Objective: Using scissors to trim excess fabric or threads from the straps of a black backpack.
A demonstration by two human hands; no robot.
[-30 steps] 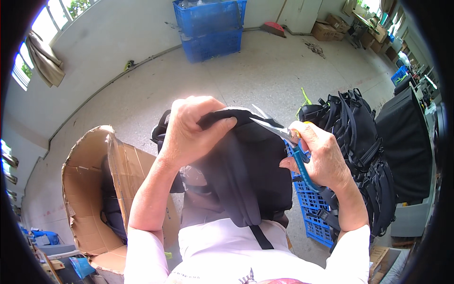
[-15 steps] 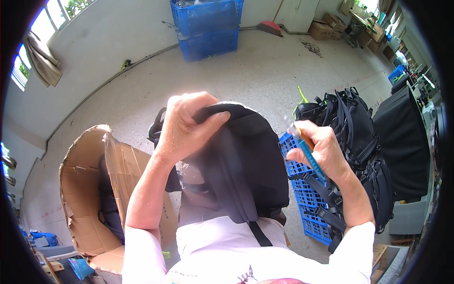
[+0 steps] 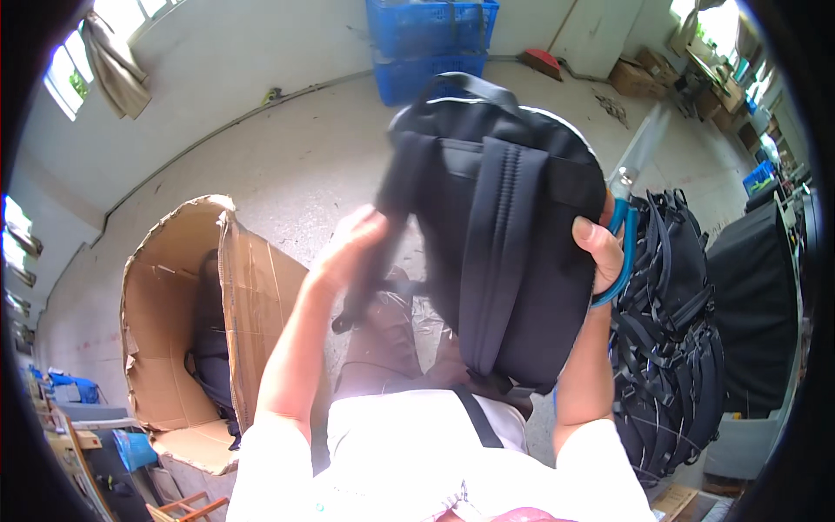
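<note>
A black backpack (image 3: pixel 531 287) is held up in front of me, its padded back panel and shoulder straps facing me, the top handle at the far end. My right hand (image 3: pixel 602 248) grips its right edge, thumb on the panel. Looped on that same hand are scissors (image 3: pixel 624 217) with teal handles, their blades pointing away past the backpack. At the backpack's left side, my left hand (image 3: pixel 352 248) touches a loose shoulder strap (image 3: pixel 396 204). Both are smeared by motion, and the fingers are partly hidden behind the strap.
An open cardboard box (image 3: pixel 270 278) with black items inside stands on my left. More black backpacks (image 3: pixel 670 348) are piled on my right, beside a black-covered block (image 3: pixel 752 304). Blue crates (image 3: pixel 430 48) are stacked by the far wall, near a red dustpan (image 3: pixel 541 63).
The backpack has risen and moved right and away from me. My left hand has left its top edge for the left strap. My right hand, scissors still in it, has taken the right edge.
</note>
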